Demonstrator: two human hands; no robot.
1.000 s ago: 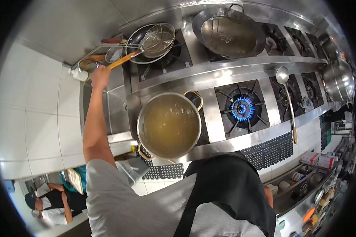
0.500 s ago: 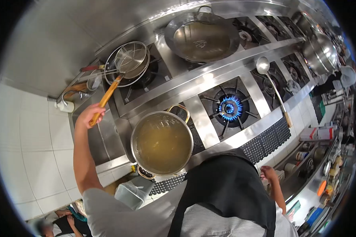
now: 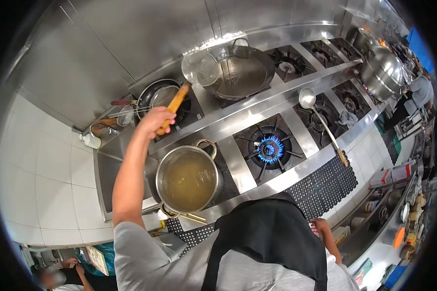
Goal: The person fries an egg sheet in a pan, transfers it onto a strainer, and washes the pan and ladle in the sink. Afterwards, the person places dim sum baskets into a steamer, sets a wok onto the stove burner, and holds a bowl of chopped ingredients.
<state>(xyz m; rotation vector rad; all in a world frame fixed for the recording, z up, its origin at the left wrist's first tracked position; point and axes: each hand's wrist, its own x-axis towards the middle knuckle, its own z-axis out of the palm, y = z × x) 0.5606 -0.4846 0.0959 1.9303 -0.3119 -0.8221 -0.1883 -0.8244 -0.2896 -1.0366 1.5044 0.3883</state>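
My left hand (image 3: 158,121) is closed round the wooden handle of a wire-mesh skimmer (image 3: 200,68). The skimmer's round head is over the left rim of a large dark wok (image 3: 260,72), which holds clear liquid. Below my left forearm's right side stands a deep steel pot (image 3: 188,179) of cloudy yellowish liquid. My right hand (image 3: 320,225) is low at the right of my apron, its fingers curled. Something reddish shows beside it, but I cannot make out what it is. Another strainer (image 3: 165,97) lies in a frying pan (image 3: 143,99) at the back left.
A blue flame burns on the front burner (image 3: 269,148). A long-handled ladle (image 3: 307,98) lies across the burner to its right. Big steel pots (image 3: 383,72) stand at the far right. At the lower left is another person (image 3: 73,276). A perforated black mat (image 3: 325,184) covers the floor.
My left hand has carried the skimmer right and away from me, from above the frying pan to the wok's left edge. The camera view has shifted; my right hand stays low.
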